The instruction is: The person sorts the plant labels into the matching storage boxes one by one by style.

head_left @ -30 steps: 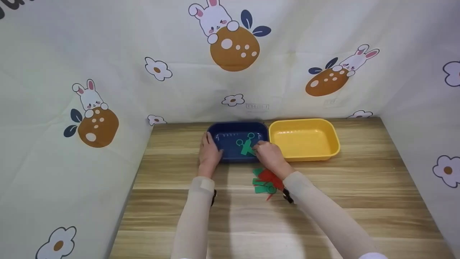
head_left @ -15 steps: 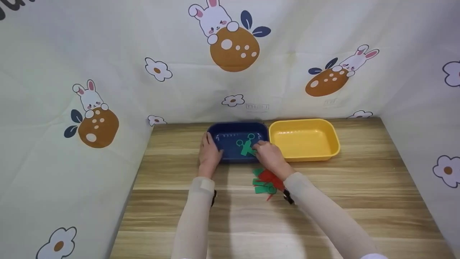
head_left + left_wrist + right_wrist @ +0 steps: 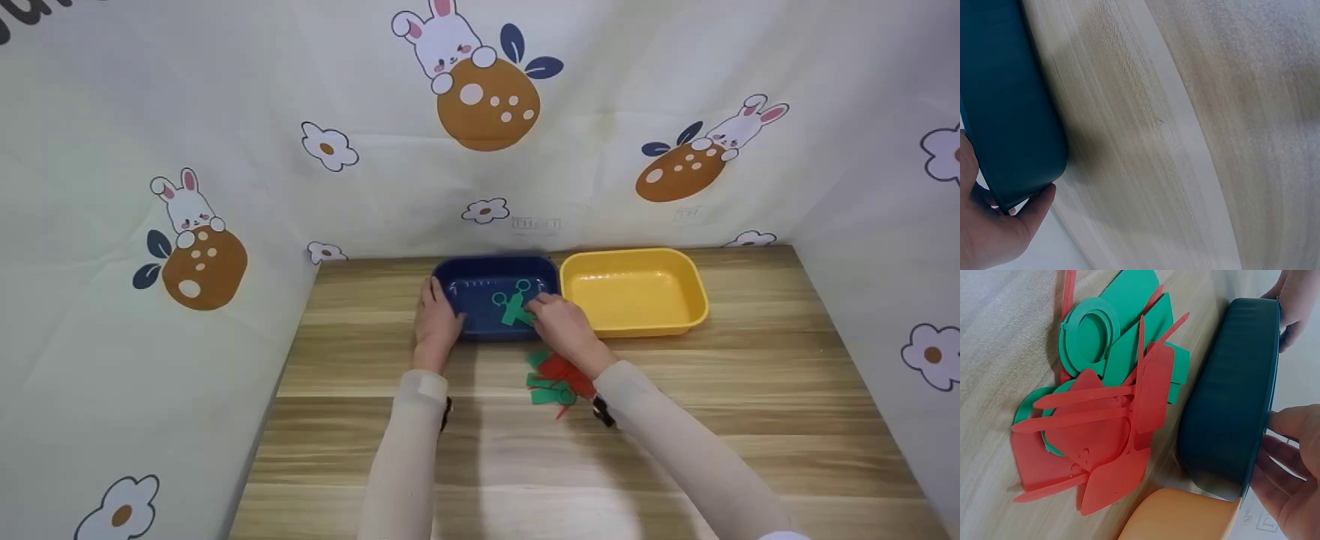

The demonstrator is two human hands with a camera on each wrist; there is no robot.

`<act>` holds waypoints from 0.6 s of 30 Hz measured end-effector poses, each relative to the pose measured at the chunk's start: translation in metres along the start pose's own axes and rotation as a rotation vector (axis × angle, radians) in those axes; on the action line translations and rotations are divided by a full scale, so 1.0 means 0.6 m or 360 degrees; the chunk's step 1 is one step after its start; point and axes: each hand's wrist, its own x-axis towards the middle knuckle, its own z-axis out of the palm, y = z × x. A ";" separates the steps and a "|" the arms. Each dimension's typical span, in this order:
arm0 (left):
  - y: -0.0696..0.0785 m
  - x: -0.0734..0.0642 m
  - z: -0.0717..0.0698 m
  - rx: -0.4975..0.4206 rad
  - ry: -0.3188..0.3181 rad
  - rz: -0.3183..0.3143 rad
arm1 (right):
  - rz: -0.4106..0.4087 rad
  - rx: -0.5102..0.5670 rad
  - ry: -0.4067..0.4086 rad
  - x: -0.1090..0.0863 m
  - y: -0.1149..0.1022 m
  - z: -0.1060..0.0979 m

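My left hand (image 3: pixel 437 319) grips the left end of a dark blue tray (image 3: pixel 1010 101), thumb against its outer wall. My right hand (image 3: pixel 564 324) reaches over the tray's right front side, fingers bunched inside at a green ring-ended plastic tag (image 3: pixel 526 318), whose far end they hide. Two more green tags (image 3: pixel 514 309) lie beside it in the tray. In the right wrist view the tray wall hides my fingertips. A pile of green tags (image 3: pixel 1137 343) and red tags with thin tails (image 3: pixel 1095 422) lies on the table below my right wrist.
A yellow tray (image 3: pixel 634 296) stands against the blue tray's right side. Both trays sit at the back of the wooden table (image 3: pixel 360 345), near a printed fabric wall (image 3: pixel 592 172). More fabric wall rises on the left and right.
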 end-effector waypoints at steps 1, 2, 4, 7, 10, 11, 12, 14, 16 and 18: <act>0.000 0.000 0.000 0.0002 -0.0003 -0.0003 | -0.0005 0.0005 0.0003 -0.001 0.000 -0.001; 0.001 0.000 0.000 0.0005 -0.0005 -0.0008 | -0.0011 0.0008 0.0010 -0.002 -0.001 -0.002; 0.001 0.000 0.001 0.0009 -0.0011 -0.0015 | -0.0021 0.0007 0.0017 -0.003 -0.001 -0.004; 0.001 0.001 0.002 0.0010 -0.0015 -0.0024 | -0.0029 -0.0003 0.0021 -0.004 -0.003 -0.005; 0.002 0.001 0.002 0.0014 -0.0012 -0.0020 | -0.0038 -0.0006 0.0035 -0.006 -0.004 -0.006; 0.002 0.001 0.001 0.0014 -0.0009 -0.0019 | -0.0043 -0.0009 0.0040 -0.007 -0.004 -0.007; 0.002 0.001 0.001 0.0013 -0.0007 -0.0017 | -0.0048 -0.0010 0.0046 -0.007 -0.004 -0.007; 0.002 0.000 0.000 0.0008 0.0000 -0.0009 | -0.0058 -0.0017 0.0057 -0.009 -0.005 -0.008; 0.002 -0.001 0.000 0.0001 0.0003 -0.0006 | -0.0071 -0.0019 0.0067 -0.011 -0.006 -0.009; 0.001 -0.001 0.000 -0.0004 0.0006 -0.0003 | -0.0080 -0.0021 0.0073 -0.013 -0.006 -0.010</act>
